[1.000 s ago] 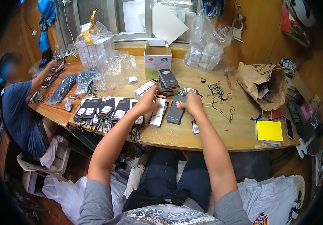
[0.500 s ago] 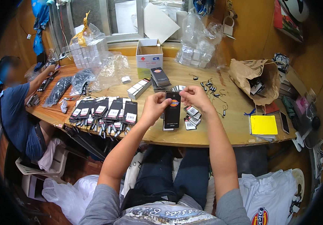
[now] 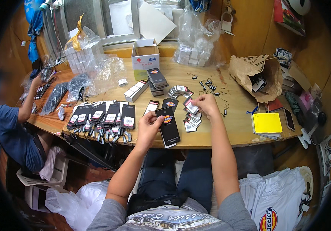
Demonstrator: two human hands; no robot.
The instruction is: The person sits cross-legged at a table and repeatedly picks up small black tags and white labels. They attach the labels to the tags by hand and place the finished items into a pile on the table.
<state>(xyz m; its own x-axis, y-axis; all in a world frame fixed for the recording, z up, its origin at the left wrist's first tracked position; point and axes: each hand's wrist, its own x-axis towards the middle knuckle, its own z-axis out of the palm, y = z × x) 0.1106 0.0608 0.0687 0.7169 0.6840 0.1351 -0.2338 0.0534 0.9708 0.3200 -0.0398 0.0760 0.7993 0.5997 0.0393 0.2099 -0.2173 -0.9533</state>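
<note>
My left hand [image 3: 148, 127] is closed on a black hang tag [image 3: 169, 130] with a red and blue logo; a white edge shows behind its lower end. Past it, on the table, lie more black tags [image 3: 171, 103] and a white label card [image 3: 151, 106]. My right hand [image 3: 206, 104] pinches a small white barcode tag [image 3: 190, 106] at the upper end of a loose pile of small barcode tags [image 3: 192, 122]. Left of my left hand, overlapping rows of black tags with white barcode stickers [image 3: 111, 113] line the table's front edge, with cord seals [image 3: 113, 134] hanging from them.
Farther back stand a stack of black tags [image 3: 157, 78], a white label stack [image 3: 136, 91] and an open carton [image 3: 145, 59]. Black cord loops [image 3: 211, 87], a paper bag [image 3: 250, 79], a yellow notepad [image 3: 267, 123] and a phone [image 3: 289, 119] lie right. A person [image 3: 9, 119] works at far left.
My hands have moved apart. The left has drawn the black tag left and tilted it; the right has left that tag and now reaches the small barcode tags. The view has shifted slightly.
</note>
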